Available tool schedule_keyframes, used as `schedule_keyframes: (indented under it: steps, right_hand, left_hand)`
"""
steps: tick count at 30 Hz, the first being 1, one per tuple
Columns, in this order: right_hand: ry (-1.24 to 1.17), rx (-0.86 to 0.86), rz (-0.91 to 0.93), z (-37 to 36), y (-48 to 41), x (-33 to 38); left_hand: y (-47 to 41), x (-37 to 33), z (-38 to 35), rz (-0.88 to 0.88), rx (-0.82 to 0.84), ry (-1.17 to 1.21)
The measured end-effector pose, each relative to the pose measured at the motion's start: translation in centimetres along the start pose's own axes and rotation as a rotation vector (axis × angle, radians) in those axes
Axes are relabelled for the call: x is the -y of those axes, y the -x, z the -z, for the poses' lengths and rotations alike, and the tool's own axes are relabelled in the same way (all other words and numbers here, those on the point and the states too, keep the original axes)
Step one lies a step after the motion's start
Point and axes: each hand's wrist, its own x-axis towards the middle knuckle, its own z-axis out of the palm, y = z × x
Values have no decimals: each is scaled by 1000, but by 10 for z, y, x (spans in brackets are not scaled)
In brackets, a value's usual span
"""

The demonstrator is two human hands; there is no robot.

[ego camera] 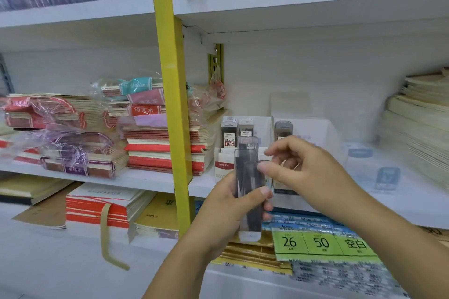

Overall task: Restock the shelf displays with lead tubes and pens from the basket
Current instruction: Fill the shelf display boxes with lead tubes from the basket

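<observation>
Head view: left hand (230, 204) is gripping lead tubes (249, 177) upright; right hand (308, 172) is pinching their right edge, likely separating one for the far display box (243, 133).

Yellow post (173, 94), clear-and-black lead tubes (249, 184)

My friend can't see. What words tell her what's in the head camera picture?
A left hand holds a clear lead tube upright before a shop shelf, while the right hand touches the tube's upper side. Behind stands a white display box with more tubes, with stacked notebooks to the left.
</observation>
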Motion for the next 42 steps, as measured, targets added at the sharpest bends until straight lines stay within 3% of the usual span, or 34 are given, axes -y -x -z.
schedule_keyframes:
  steps: [5, 9, 15, 18, 22, 34, 36, 40, 42]
  right_hand:
    - [-118, 64, -156, -9, 3, -8]
    - [-299, 16, -166, 3, 3, -12]
    - [-618, -23, -168, 23, 2, -13]
    - [-435, 21, -157, 18, 8, -17]
    - [-271, 98, -151, 12, 15, -18]
    - [-154, 395, -97, -12, 15, -10]
    - [-187, 308, -84, -17, 13, -7]
    - [-161, -125, 75, -8, -19, 5]
    - [-88, -232, 156, 2, -46, 13]
  left_hand:
    - [-2, 7, -15, -56, -52, -113]
    - [0, 9, -12, 4, -44, -158]
    - [2, 11, 0, 55, -129, 39]
    - [3, 7, 7, 15, -201, 184]
    - [4, 2, 11, -54, -294, 173]
    - [4, -5, 11, -59, -181, 30]
    - [2, -5, 14, -45, -190, -4]
    - [-3, -9, 26, -13, -324, 57]
    - [-4, -8, 33, -17, -353, 62]
